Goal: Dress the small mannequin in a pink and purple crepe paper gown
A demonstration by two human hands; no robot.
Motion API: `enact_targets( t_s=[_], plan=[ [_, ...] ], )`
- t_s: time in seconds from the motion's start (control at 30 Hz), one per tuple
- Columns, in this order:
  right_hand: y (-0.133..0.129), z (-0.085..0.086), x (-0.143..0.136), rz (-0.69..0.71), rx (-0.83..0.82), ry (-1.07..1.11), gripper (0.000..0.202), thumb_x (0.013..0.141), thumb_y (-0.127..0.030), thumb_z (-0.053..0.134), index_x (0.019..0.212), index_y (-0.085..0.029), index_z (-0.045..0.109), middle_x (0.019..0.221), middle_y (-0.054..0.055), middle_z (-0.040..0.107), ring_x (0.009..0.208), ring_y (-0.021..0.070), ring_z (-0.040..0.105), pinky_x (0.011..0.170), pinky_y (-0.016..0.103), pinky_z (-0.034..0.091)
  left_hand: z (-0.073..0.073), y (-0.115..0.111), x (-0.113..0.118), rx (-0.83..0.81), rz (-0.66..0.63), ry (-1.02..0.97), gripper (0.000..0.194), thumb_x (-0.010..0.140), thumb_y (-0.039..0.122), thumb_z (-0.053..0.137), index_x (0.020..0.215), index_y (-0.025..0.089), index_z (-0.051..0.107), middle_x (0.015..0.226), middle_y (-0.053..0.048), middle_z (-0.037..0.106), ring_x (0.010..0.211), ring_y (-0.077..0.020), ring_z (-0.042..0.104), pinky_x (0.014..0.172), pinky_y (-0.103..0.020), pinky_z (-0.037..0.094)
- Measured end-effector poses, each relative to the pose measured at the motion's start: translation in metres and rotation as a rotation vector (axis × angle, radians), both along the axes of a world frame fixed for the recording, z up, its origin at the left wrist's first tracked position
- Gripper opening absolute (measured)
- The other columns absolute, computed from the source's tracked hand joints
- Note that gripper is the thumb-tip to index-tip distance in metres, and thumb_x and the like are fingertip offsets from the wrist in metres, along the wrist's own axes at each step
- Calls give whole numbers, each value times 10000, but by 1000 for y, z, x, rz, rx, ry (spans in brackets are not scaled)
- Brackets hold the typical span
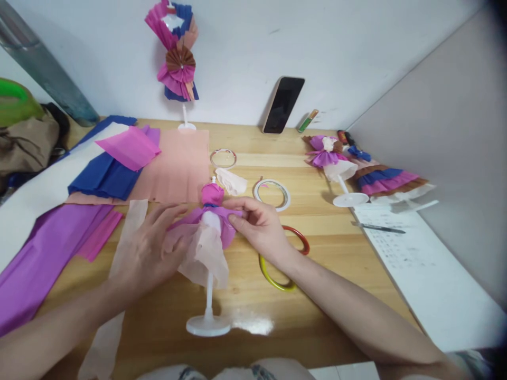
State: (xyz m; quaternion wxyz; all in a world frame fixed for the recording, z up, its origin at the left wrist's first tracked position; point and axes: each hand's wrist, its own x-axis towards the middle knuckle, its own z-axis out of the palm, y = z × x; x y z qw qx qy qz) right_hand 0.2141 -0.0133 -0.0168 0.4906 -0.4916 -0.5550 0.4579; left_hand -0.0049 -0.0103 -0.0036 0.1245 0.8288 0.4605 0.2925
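In front of me a small white mannequin stand [209, 295] stands upright on its round base. Its torso is wrapped in a pink crepe paper top [213, 194] with a blue band at the waist. Below that spreads a purple crepe paper skirt [226, 232], and pale pink paper [206, 250] hangs under it. My right hand [257, 224] pinches the skirt's right edge between thumb and fingers. At the left side, my left hand [156, 248] rests against the purple and pale paper, fingers curved and apart; its fingertips are partly hidden.
Crepe paper sheets [178, 163] lie to the left. Tape rolls [288, 198] and a red and yellow ring [277, 285] are on the right. Dressed stands [350, 199] stand farther back. A phone [283, 105] leans on the wall; a pen [382, 228] lies on white paper.
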Motion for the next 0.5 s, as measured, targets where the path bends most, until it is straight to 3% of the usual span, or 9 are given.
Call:
enact_targets(
  t_s=[0.07, 0.17, 0.27, 0.37, 0.5],
  plan=[
    [-1, 2, 1, -9, 83, -62, 153, 806, -195, 597, 932, -217, 680, 868, 39, 670, 761, 166, 614, 648, 308, 505, 1, -4, 1, 147, -68, 48, 309, 857, 196, 535, 1165, 205, 546, 1249, -113, 577, 1129, -260, 575, 940, -410, 487],
    [-4, 11, 2, 2, 276, -215, 152, 834, -191, 603, 952, -220, 693, 1017, 72, 647, 937, 192, 616, 756, 337, 512, 3, -4, 4, 202, -21, 145, 327, 855, 160, 541, 1177, 220, 536, 1268, -110, 567, 1104, -264, 592, 921, -415, 503],
    [-5, 21, -1, 40, 402, -391, 136, 850, -205, 613, 956, -222, 695, 1075, 91, 626, 1021, 218, 600, 834, 378, 497, 0, 2, 6, 105, -23, 164, 386, 878, 156, 523, 1255, 240, 505, 1194, -83, 623, 1070, -249, 619, 896, -399, 512],
    [-4, 26, -3, 65, 375, -510, 137, 856, -175, 583, 937, -215, 686, 911, 69, 647, 865, 198, 619, 752, 350, 503, -6, 12, 9, -40, -120, 114, 428, 878, 145, 496, 1294, 244, 493, 1109, -64, 673, 1013, -233, 643, 852, -374, 513],
    [-3, 24, 2, 47, 343, -538, 173, 865, -156, 551, 982, -210, 668, 757, 25, 629, 729, 171, 596, 699, 329, 491, -6, 27, 19, -214, -53, 3, 422, 790, 125, 559, 1207, 189, 533, 1091, -93, 660, 943, -232, 655, 777, -346, 510]
  ],
)
